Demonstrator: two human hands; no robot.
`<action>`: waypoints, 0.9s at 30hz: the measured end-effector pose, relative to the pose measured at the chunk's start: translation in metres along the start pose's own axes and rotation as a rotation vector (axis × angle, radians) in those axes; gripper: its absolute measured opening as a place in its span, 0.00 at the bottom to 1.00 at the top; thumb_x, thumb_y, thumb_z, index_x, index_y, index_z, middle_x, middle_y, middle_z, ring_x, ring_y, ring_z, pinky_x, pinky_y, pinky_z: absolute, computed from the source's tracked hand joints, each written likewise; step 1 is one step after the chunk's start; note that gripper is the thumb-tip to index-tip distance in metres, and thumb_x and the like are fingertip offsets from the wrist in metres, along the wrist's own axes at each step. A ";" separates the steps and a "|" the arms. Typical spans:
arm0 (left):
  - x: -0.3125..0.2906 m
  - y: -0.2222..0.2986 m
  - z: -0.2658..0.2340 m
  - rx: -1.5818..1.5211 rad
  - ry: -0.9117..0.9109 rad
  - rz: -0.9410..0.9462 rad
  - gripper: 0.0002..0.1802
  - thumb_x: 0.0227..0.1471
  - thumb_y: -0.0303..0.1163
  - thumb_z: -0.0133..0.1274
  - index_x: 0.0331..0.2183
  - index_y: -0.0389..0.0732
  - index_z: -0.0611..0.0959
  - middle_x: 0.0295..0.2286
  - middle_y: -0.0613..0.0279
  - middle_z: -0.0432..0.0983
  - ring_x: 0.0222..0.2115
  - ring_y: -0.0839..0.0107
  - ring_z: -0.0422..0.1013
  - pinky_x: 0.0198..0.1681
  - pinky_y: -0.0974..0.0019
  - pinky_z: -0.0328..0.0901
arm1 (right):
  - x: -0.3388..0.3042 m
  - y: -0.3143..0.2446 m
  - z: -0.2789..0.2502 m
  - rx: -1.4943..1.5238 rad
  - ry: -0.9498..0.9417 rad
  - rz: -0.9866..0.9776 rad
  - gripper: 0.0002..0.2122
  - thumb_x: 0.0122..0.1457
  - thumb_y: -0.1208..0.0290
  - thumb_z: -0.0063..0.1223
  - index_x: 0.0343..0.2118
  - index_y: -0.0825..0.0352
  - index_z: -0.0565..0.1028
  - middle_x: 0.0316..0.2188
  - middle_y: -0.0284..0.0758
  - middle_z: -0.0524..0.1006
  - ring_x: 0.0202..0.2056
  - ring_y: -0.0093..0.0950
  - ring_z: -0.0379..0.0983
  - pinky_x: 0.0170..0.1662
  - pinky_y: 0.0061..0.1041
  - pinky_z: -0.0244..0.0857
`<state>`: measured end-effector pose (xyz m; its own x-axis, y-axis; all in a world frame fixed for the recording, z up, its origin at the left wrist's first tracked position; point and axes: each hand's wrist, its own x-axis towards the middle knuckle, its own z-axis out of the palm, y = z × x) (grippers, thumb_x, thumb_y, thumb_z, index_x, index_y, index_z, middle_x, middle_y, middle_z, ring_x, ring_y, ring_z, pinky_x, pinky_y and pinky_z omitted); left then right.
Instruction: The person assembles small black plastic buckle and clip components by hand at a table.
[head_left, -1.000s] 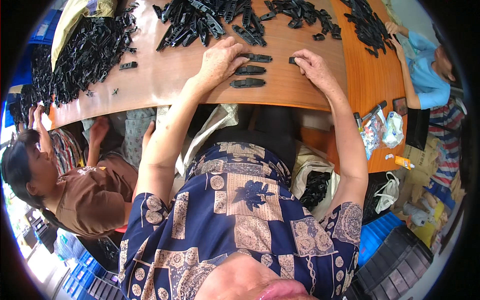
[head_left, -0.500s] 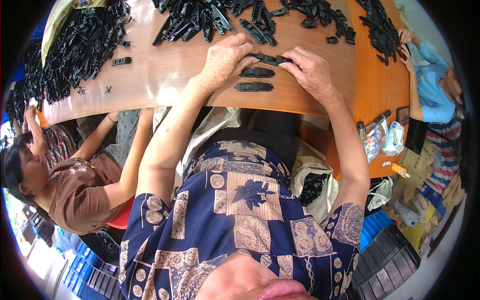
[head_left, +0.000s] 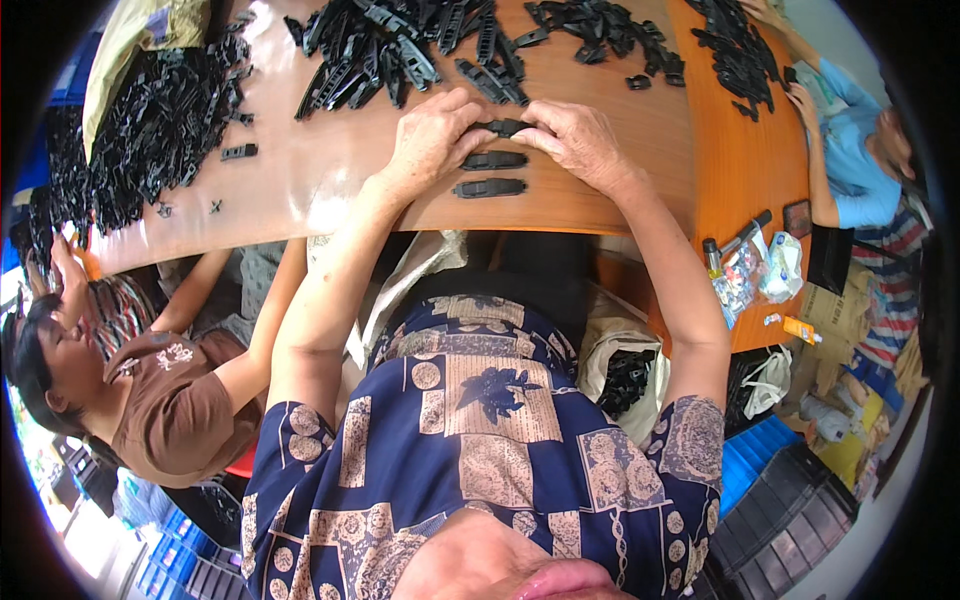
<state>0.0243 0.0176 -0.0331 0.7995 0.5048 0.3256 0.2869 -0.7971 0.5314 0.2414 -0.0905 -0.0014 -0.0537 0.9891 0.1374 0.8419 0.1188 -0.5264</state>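
Note:
My left hand (head_left: 432,135) and my right hand (head_left: 582,145) pinch a small, elongated black plastic piece (head_left: 506,128) from its two ends, just above the wooden table. The fingertips cover both ends, so only the middle shows. Below it, two similar black plastic pieces, a nearer one (head_left: 490,188) and a farther one (head_left: 494,160), lie one behind the other. Just beyond my hands are long, slotted black plastic strips (head_left: 490,80), at the edge of a larger pile (head_left: 375,55).
A big heap of black parts (head_left: 165,120) covers the table's left side, with more piles (head_left: 600,40) at the far right. Co-workers sit on the left (head_left: 180,390) and right (head_left: 855,160). An open sack (head_left: 632,385) of black parts stands below the table edge.
My right hand has moved left toward my left hand, and less of the held piece shows between them. The whole view has shifted slightly.

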 end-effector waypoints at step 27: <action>0.046 0.018 0.015 0.118 -0.092 0.053 0.17 0.53 0.36 0.61 0.45 0.46 0.79 0.38 0.59 0.76 0.40 0.52 0.76 0.40 0.53 0.71 | -0.043 0.058 -0.029 0.584 0.055 0.481 0.08 0.68 0.76 0.46 0.43 0.71 0.77 0.39 0.31 0.71 0.31 0.18 0.74 0.31 0.19 0.70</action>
<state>0.0738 0.0213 -0.0200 0.8584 0.4331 0.2750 0.2989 -0.8579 0.4180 0.3075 -0.1289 -0.0136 0.2878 0.9395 -0.1859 0.3439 -0.2826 -0.8955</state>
